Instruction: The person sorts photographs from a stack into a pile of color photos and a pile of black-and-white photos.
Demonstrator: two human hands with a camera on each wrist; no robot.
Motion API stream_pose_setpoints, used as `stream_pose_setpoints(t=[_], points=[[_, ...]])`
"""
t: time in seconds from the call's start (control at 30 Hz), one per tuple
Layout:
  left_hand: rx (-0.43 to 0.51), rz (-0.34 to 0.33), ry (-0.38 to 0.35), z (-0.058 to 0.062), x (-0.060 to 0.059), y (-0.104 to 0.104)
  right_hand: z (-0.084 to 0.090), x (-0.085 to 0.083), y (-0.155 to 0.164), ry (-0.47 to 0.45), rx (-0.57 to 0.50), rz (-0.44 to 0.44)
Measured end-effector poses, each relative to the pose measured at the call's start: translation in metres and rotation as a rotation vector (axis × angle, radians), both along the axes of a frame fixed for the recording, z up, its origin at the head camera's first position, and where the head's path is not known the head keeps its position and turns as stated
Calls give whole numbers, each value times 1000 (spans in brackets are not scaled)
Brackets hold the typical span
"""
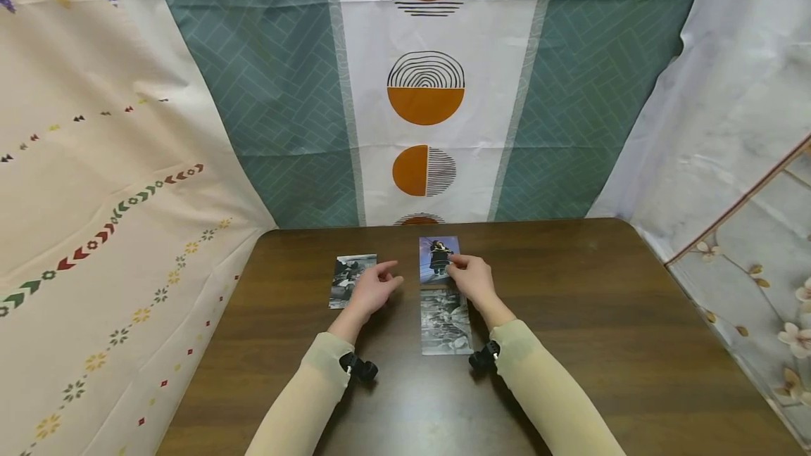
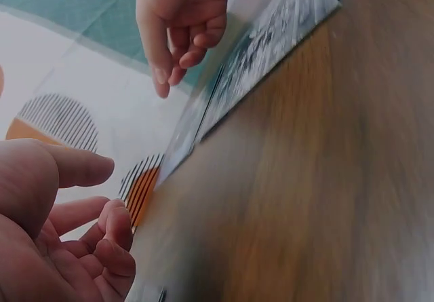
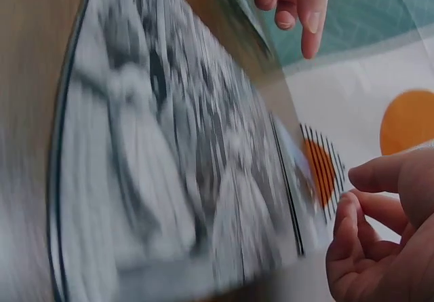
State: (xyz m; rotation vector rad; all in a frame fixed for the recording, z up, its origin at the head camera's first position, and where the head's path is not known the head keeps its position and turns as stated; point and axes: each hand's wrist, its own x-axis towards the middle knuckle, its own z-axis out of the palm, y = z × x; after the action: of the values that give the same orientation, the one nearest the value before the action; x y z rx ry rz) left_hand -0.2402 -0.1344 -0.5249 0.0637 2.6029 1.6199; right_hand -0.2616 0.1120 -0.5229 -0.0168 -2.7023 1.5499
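Three photos lie on the dark wooden table [image 1: 570, 315]. A black-and-white photo [image 1: 352, 280] is at the left, and a colour photo with blue sky [image 1: 437, 257] lies directly above a second black-and-white photo [image 1: 446, 321]. My left hand [image 1: 386, 276] hovers between the left photo and the colour one, fingers loosely curled and holding nothing. My right hand [image 1: 459, 266] is over the colour photo's right edge, fingers relaxed and bent downward. Whether they touch it is unclear. In the left wrist view the right hand [image 2: 178, 41] hangs above the photos [image 2: 271, 51]. The right wrist view shows the blurred black-and-white photo [image 3: 169, 159].
Patterned cloth hangs around the table: a teal and white drape with orange circles [image 1: 426, 90] at the back, a cream cloth [image 1: 95, 195] on the left, and a pale floral one [image 1: 747, 160] on the right. Bare wood spreads to the right of the photos.
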Motion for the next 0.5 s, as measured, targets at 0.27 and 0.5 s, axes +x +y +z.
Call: stream_pose_setpoints(t=[0.27, 0.5], points=[[-10, 62, 28, -2, 14, -41, 2, 7, -35, 33, 9, 109], [-45, 138, 32, -4, 19, -74, 5, 16, -70, 4, -48, 181]])
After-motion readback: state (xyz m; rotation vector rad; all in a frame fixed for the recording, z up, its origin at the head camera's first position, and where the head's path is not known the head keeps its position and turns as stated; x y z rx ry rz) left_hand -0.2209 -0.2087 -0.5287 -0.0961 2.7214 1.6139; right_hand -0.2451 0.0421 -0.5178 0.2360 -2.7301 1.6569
